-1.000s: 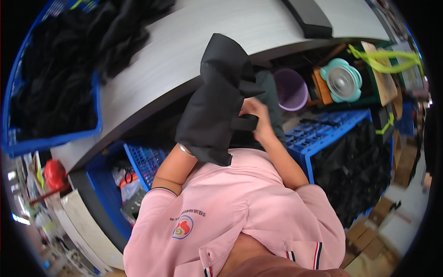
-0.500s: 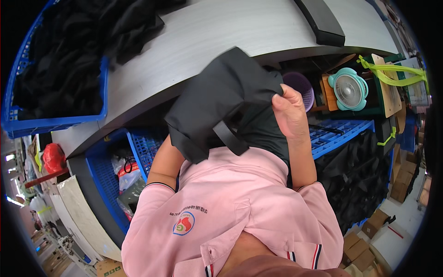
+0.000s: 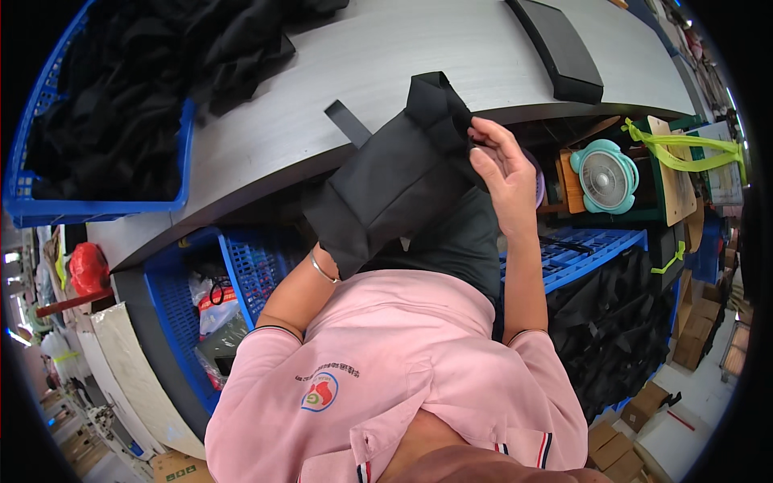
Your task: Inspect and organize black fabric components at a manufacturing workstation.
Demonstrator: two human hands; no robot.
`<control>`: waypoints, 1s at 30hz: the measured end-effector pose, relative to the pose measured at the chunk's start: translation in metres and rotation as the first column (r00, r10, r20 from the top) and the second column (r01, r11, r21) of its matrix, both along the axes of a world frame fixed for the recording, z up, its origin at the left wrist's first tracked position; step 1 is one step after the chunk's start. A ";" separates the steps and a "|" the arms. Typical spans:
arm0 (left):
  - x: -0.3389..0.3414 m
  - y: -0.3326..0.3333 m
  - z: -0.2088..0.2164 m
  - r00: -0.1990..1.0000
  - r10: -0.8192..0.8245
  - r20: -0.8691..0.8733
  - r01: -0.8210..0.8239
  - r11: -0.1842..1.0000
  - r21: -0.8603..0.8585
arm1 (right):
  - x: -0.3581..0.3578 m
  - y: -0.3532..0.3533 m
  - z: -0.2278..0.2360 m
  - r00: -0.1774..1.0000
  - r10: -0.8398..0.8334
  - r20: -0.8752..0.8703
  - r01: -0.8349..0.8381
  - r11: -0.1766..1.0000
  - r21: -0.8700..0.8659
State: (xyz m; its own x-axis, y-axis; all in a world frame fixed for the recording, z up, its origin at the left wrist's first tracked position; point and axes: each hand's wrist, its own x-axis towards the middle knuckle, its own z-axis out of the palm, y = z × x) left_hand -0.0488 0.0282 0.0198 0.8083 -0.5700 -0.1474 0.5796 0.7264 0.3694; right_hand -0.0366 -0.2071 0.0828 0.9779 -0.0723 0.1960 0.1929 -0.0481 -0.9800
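Note:
A black sewn fabric pouch (image 3: 394,181) is held up over my lap, in front of the table's edge. Its end seams show, and a short black strap (image 3: 348,123) sticks out from its far left side. My left forearm, with a bracelet (image 3: 324,266) at the wrist, runs up into the pouch's near end; the cloth covers that hand, so its fingers are hidden. At the pouch's right end is my right hand (image 3: 506,165), its thumb and fingers apart, fingertips at the cloth's edge.
On the grey table (image 3: 403,48) stand a blue crate (image 3: 105,213) heaped with black cloth pieces and a long black padded piece (image 3: 560,52). Below are a blue basket (image 3: 173,314) to the left, and a blue crate (image 3: 600,253) and a teal fan (image 3: 608,177) to the right.
The pouch has turned over, so its strap now points away over the table instead of toward me. My right hand has loosened from its pinch on the cloth. The left wrist has come into sight.

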 end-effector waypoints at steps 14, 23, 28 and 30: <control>0.038 0.018 -0.023 0.995 0.095 -0.024 -0.095 0.995 0.014 | 0.015 0.000 0.017 0.871 0.404 0.281 -0.324 0.900 -0.290; 0.083 0.024 -0.015 0.969 0.033 0.247 -0.132 0.908 0.398 | 0.131 -0.039 0.016 0.955 -0.006 0.295 0.155 0.862 -0.483; 0.058 0.001 0.012 0.833 -0.231 0.503 -0.225 0.690 0.688 | 0.183 -0.038 -0.030 0.983 -0.166 0.081 0.175 0.978 -0.116; 0.054 0.009 0.022 0.867 -0.138 0.480 -0.287 0.648 0.706 | 0.161 -0.035 -0.040 0.915 -0.309 0.259 0.359 0.917 -0.173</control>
State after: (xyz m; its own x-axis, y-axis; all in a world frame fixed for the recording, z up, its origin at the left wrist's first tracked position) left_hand 0.0056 0.0368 0.0413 0.9243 -0.3705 -0.0913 0.1428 0.1138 0.9832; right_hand 0.1241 -0.2426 0.0431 0.8326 -0.3194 0.4525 0.3398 -0.3505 -0.8727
